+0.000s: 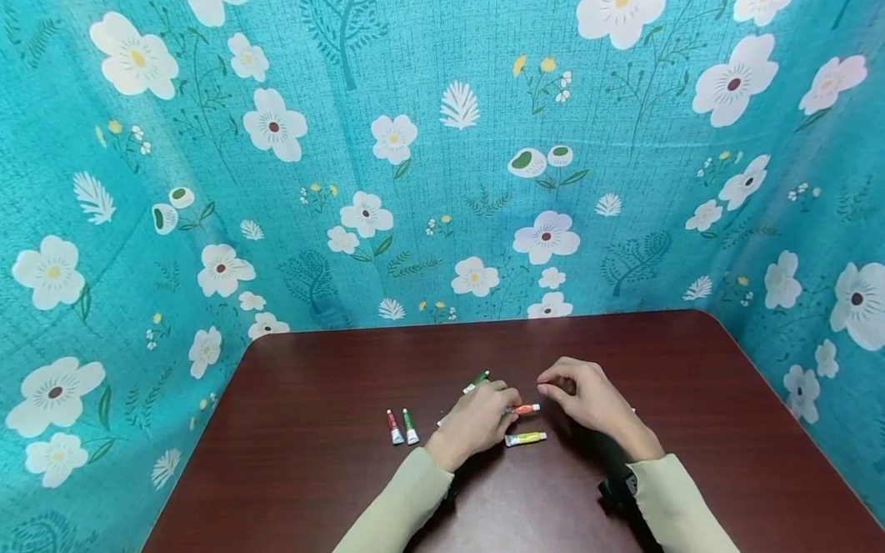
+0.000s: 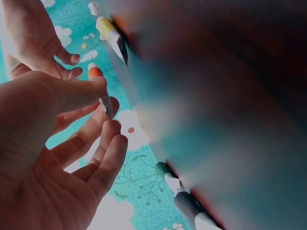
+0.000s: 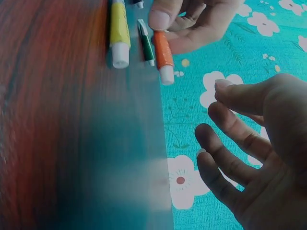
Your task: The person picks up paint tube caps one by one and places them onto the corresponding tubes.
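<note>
Across the near part of the glossy, wood-grained, dark red-brown tabletop (image 1: 311,487) reach two pale, smooth cloth sleeves (image 1: 688,523), with a black device (image 1: 615,490) at the right wrist. Just ahead lies a small yellow paint tube (image 1: 527,439), flattened at one end and capped in white at the other. Beyond it, the person's left hand (image 1: 476,416) pinches a slim orange tube (image 1: 527,409) between thumb and forefinger, its white cap pointing toward the right hand (image 1: 587,393), whose fingers curve loosely, apart, holding nothing. Off to the left, a red tube (image 1: 394,427) and a green tube (image 1: 410,426) lie side by side, crimped ends nearest. Behind the left hand, which partly blocks it, rests another green tube (image 1: 476,382); a pale end beside that wrist is mostly hidden. Farthest back hangs creased turquoise fabric (image 1: 417,183), woven-looking, printed with white flowers.
</note>
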A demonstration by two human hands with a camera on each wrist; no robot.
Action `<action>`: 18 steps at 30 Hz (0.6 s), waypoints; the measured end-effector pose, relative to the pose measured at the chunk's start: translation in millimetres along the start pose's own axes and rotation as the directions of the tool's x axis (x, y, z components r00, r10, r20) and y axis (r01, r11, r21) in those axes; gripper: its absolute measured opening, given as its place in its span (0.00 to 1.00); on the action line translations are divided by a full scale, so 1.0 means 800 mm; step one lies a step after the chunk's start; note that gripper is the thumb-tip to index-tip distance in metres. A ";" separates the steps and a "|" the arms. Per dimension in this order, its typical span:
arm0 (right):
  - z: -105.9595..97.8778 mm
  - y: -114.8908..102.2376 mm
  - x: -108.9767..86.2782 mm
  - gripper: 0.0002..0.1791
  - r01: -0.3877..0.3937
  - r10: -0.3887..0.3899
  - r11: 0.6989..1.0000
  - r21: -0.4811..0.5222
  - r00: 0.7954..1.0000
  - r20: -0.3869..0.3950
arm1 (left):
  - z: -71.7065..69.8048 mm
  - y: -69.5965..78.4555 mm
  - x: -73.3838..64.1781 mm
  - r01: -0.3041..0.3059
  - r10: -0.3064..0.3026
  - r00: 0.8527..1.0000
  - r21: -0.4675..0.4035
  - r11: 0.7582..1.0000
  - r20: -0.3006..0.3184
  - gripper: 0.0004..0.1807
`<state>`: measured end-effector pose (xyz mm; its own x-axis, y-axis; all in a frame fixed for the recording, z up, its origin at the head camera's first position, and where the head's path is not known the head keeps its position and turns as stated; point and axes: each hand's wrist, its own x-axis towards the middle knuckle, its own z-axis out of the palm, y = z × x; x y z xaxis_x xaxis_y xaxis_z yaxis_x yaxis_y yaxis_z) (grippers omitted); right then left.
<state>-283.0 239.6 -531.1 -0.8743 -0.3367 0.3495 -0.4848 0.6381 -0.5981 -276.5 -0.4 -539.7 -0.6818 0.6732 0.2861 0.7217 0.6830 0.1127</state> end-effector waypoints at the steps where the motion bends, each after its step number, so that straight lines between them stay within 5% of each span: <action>1: -0.001 0.002 0.000 0.05 0.001 -0.001 1.000 -0.004 1.000 -0.006 | 0.000 0.001 0.001 -0.004 0.004 1.000 0.004 1.000 0.010 0.05; 18: -0.015 0.019 -0.005 0.06 -0.074 0.072 0.996 -0.050 0.997 -0.036 | 0.005 0.010 0.007 -0.030 0.025 0.996 0.064 0.997 0.081 0.03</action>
<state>-286.8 258.8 -533.1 -0.9058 -0.2645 0.3309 -0.4169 0.6953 -0.5855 -274.5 9.8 -540.8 -0.6713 0.7106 0.2107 0.7325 0.6794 0.0427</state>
